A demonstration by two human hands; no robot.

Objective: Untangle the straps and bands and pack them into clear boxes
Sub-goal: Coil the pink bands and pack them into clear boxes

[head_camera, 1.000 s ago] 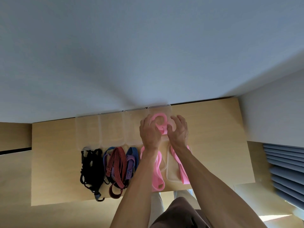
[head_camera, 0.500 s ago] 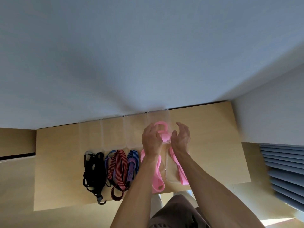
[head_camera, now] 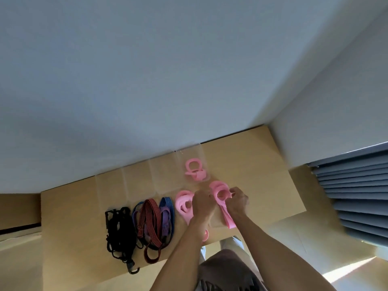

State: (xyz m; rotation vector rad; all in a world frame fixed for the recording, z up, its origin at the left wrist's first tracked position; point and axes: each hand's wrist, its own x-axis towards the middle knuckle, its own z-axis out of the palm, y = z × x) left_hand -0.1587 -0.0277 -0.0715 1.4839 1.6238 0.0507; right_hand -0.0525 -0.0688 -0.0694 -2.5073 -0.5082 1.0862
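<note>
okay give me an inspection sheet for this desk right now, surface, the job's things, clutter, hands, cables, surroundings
Surface: wooden table against the wall.
Job's things: one coiled pink band in the rightmost clear box; three more clear boxes in the row look empty. A second pink band is being rolled; a third pink band lies beside it. Black straps, red striped strap and blue strap wait unpacked.
Clutter: nothing seen.
Hands: left hand and right hand both hold the second band.
Cables: nothing seen.
Surroundings: window blinds at right.
</note>
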